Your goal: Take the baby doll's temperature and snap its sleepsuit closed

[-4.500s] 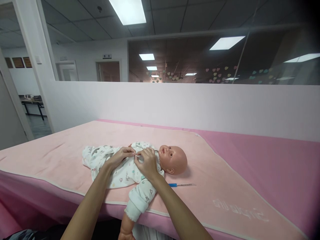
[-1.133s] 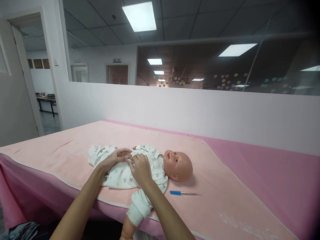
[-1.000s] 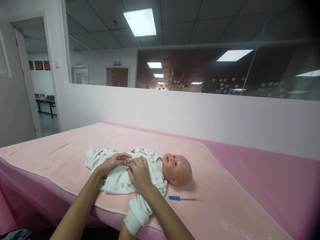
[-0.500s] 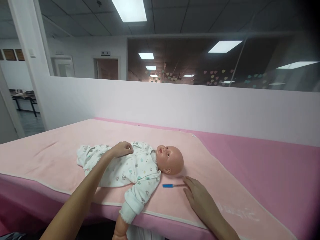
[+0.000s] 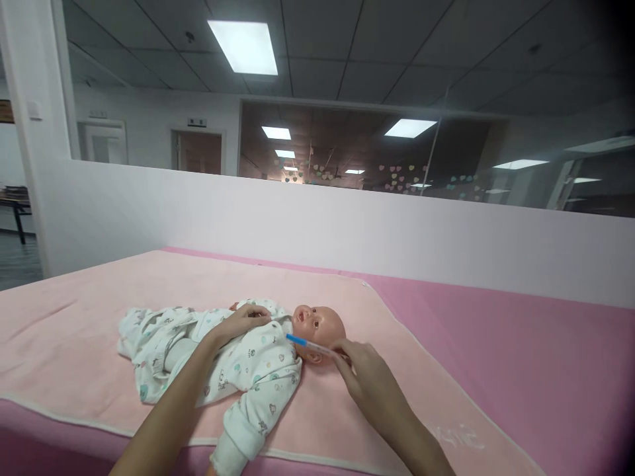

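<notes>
A baby doll (image 5: 327, 322) lies on its back in a white printed outfit (image 5: 248, 357), its head to the right. My left hand (image 5: 245, 320) rests on the outfit at the doll's chest, fingers lying loosely over the cloth. Between the thumb and fingers of my right hand (image 5: 364, 370) is a slim clear stick with a blue end (image 5: 302, 341); whether it is a thermometer or a pen I cannot tell. It is raised off the blanket in front of the doll's head and neck, blue end pointing left. The doll's near arm extends toward the front edge.
A peach blanket (image 5: 387, 403) covers much of the pink surface (image 5: 520, 337). White writing (image 5: 461, 436) marks the blanket at the right. Behind stands a low white wall (image 5: 347, 228) topped with glass. A dark table (image 5: 17, 205) shows at the far left.
My right hand has taken the blue-ended stick from the blanket and lifted it up and left to the doll's head. My left hand stays on the chest. The view has shifted.
</notes>
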Demonstrator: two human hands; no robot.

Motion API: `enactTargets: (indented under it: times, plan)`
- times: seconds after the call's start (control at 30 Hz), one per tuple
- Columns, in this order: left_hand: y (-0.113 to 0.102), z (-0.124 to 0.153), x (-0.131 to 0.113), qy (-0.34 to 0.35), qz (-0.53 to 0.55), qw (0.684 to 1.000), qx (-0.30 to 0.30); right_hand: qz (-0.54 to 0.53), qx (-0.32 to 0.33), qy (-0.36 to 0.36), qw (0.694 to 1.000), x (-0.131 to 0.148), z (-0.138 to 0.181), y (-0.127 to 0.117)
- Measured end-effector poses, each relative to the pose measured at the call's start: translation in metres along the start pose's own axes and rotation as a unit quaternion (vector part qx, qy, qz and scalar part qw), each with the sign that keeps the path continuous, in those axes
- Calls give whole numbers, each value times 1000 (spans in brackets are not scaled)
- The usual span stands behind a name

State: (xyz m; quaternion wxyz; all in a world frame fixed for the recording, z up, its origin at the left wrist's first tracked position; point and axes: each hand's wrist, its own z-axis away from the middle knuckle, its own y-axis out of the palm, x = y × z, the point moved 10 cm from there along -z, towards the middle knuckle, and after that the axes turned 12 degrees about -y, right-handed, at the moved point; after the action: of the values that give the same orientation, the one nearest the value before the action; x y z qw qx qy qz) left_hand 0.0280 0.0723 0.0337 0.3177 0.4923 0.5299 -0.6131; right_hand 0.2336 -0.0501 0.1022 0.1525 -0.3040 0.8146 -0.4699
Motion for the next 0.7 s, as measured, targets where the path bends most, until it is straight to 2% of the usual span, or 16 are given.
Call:
enactTargets:
  times: [0.13,0.3,0.4,0.43,0.5,0.57,0.7]
  plan:
    - [-17,6,-1,4,174,983,-51,132,23,-71,988,39,-60,29]
    - [-16,7,-3,22,187,982,-24,191,78,-142,968,74,-117,72]
    - [-7,0,4,9,119,993,10,175,110,-149,967,73,-137,86]
    - [-7,-5,10,-11,69,998,-4,170,113,-145,968,70,-141,87]
    - [-17,-15,26,-65,-53,993,-77,164,111,-137,971,61,-144,86]
    - [-33,-22,34,-106,-165,966,-168,158,107,-127,973,52,-143,82]
    - [-51,-33,29,-122,-282,921,-239,143,103,-112,978,41,-141,76]
